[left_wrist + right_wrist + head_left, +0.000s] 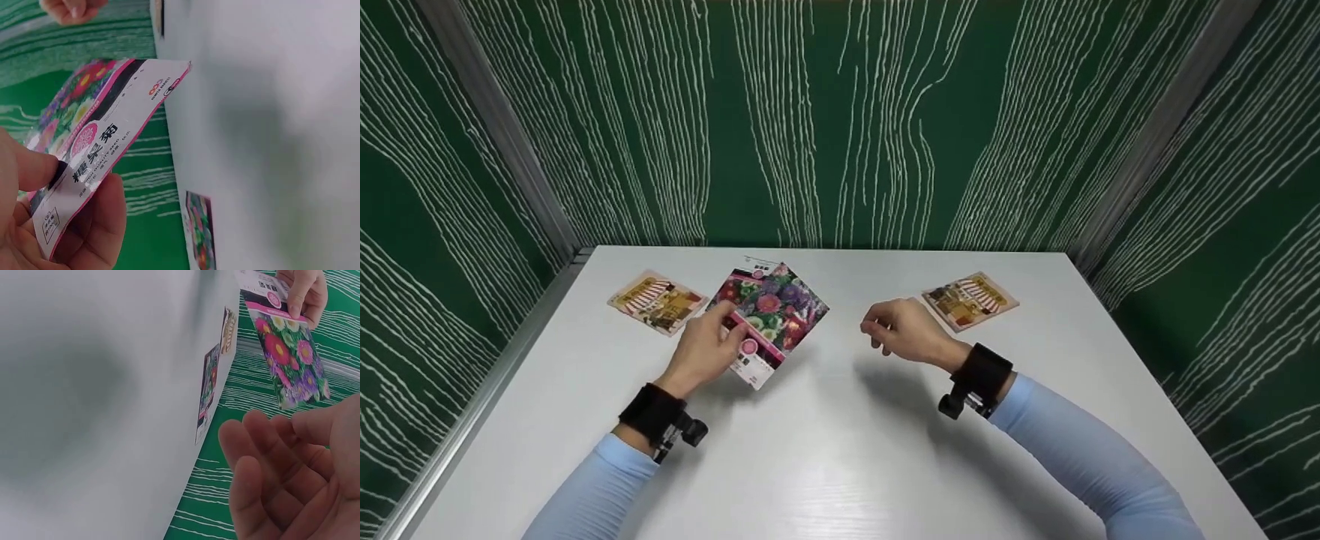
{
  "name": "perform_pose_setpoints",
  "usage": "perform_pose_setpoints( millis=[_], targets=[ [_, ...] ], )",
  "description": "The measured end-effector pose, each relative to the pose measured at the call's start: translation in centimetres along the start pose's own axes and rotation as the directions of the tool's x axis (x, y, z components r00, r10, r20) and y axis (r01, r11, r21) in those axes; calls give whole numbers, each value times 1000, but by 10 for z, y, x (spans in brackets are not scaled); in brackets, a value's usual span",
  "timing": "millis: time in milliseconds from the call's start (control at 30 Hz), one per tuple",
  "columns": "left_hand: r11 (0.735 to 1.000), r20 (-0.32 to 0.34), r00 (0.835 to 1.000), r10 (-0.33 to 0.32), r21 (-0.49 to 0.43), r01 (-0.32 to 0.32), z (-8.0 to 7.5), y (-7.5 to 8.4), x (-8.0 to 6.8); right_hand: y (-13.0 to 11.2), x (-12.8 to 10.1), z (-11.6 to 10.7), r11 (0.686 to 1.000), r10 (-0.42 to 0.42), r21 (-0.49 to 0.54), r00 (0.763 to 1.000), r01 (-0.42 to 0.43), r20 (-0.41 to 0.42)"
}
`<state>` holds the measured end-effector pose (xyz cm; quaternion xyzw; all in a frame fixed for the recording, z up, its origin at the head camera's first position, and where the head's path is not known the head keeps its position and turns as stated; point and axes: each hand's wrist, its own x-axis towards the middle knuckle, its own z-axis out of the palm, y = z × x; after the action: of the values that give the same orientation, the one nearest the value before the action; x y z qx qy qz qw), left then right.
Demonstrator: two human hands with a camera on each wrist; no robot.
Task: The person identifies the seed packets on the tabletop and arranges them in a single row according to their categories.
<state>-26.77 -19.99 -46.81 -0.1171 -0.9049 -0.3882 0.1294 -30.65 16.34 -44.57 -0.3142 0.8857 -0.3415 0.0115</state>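
Here the left hand (pixel 706 346) pinches a glossy rectangular flower seed packet (pixel 771 315).

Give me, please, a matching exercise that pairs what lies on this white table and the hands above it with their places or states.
Things:
1. flower seed packet
2. right hand
3. striped-awning packet on the left
4. second flower packet

States:
a. empty, fingers loosely curled
b. pinched by the left hand, lifted off the table
c. flat beside the table's left edge
d. flat beneath the lifted packet

Pairs: 1-b, 2-a, 3-c, 4-d
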Motion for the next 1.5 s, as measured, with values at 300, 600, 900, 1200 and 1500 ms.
perform_pose_setpoints(
  millis=[300,600,900,1200,1500],
  targets=[
    [993,-78,991,-107,-58,102,-4,-41,-19,7,-5,0,1000,11,20,1000,-11,20],
    [976,-57,976,-210,41,213,14,-112,-23,11,-8,1,999,26,22,999,-26,29],
    [951,-22,960,-280,128,281,-17,-47,-44,12,-8,5,999,9,-31,1000,-9,13],
    [885,82,922,-378,324,334,-31,-32,-50,13,-8,10,999,3,-34,999,-1,34],
    [850,117,902,-416,403,340,-37,-32,-53,13,-8,13,998,-8,-55,999,11,44]
  ],
)
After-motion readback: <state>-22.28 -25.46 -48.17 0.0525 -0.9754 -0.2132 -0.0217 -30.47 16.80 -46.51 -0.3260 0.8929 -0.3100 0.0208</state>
